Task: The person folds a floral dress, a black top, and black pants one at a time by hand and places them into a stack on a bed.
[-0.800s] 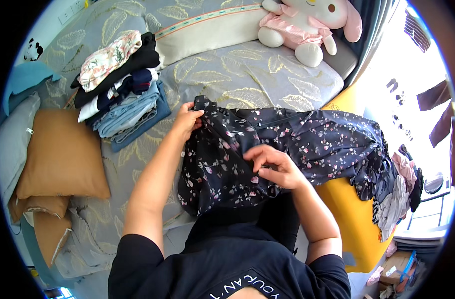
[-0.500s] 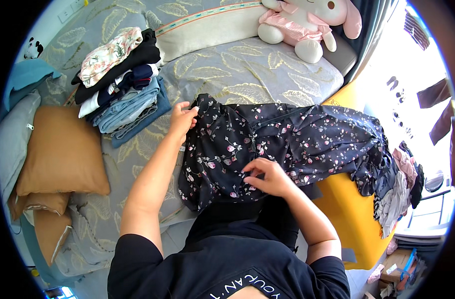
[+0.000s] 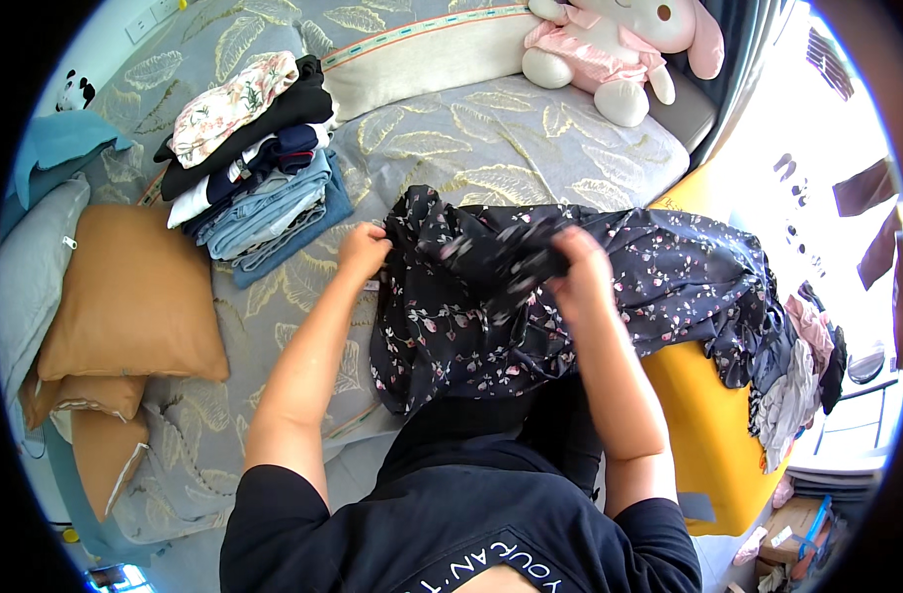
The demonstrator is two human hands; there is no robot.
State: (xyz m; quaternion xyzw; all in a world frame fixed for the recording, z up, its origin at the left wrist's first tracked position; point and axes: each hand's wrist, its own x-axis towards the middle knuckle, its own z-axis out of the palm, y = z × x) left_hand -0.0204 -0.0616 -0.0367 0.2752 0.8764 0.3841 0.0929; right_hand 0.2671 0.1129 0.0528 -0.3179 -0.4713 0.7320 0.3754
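Observation:
A long black garment (image 3: 659, 267) with small pink and white flowers lies spread across the sofa edge and a yellow surface to the right. At its left end my left hand (image 3: 365, 249) is closed, pinching the fabric's edge. My right hand (image 3: 582, 277), blurred by motion, grips a bunched part of the same garment and lifts it above the rest. The raised fold is smeared, and its exact shape cannot be made out. A small white tag shows at the garment's left edge, below my left hand.
A stack of folded clothes (image 3: 264, 188) stands on the patterned sofa cover (image 3: 471, 138), beyond my left hand. Brown cushions (image 3: 135, 296) lie at the left. A plush rabbit (image 3: 619, 59) sits at the back. Crumpled clothes (image 3: 782, 395) hang over the yellow seat (image 3: 708, 445) at right.
My right hand has closed on the garment and raised part of it, moving up and slightly right. My left hand stays at the left edge. The view has shifted a little.

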